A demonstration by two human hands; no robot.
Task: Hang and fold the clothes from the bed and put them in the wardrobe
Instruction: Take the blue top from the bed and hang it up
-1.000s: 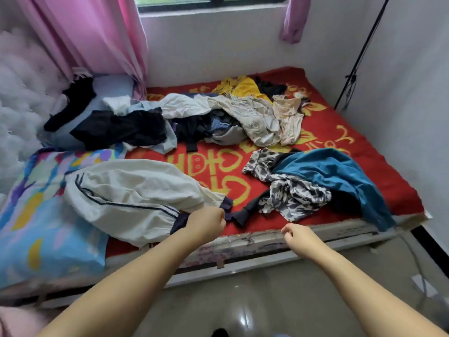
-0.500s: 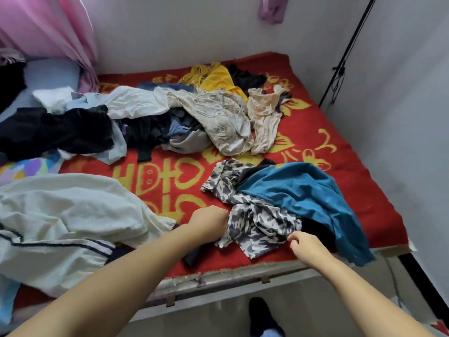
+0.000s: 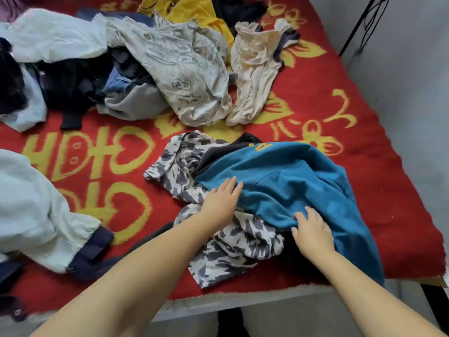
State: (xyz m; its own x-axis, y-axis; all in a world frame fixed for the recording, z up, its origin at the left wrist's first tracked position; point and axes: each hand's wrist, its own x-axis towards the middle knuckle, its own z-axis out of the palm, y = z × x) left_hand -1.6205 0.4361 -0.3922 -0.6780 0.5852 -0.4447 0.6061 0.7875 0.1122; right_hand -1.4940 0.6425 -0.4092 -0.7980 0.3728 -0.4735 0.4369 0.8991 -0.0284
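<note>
The blue garment (image 3: 298, 190) lies near the bed's (image 3: 401, 215) near-right edge, over a patterned garment (image 3: 218, 254). The left hand (image 3: 220, 204) rests flat, fingers extended. The right hand (image 3: 313, 233) touches the hem; its grasp cannot be told. Only the blue layer should be gathered before lifting.

Both bare arms reach forward. The left hand (image 3: 220, 205) lies flat with its fingers straight. The right hand (image 3: 313, 233) lies low, with fingers spread out.
</note>
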